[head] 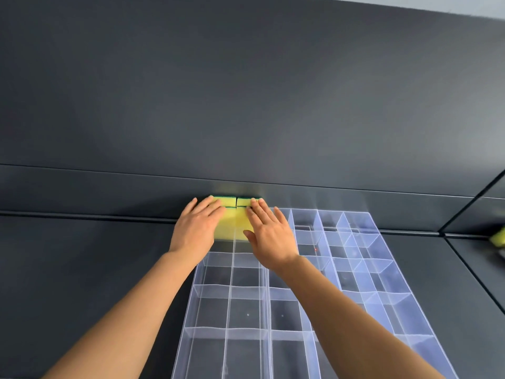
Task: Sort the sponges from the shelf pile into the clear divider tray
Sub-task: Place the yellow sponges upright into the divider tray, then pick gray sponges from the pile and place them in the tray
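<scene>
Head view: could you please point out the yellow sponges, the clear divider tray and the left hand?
yellow sponges (232, 228): head view, the exposed yellow face.
clear divider tray (230, 292): head view, an inner divider wall.
left hand (195, 228): head view, back of the hand.

Near end of the clear plastic divider tray (382, 305) is cut off by the bottom edge; full compartment count not readable. At the tray's far-left corner, the left hand (195, 228) and right hand (269, 232) lie flat over the yellow sponges with green scouring backs (231, 203), covering most of them; sponge count cannot be told. Well right of the tray: blurred yellow-green object (498, 236), cropped by the frame edge, not identifiable. Red speck (316, 249) inside the tray: too small to tell.
</scene>
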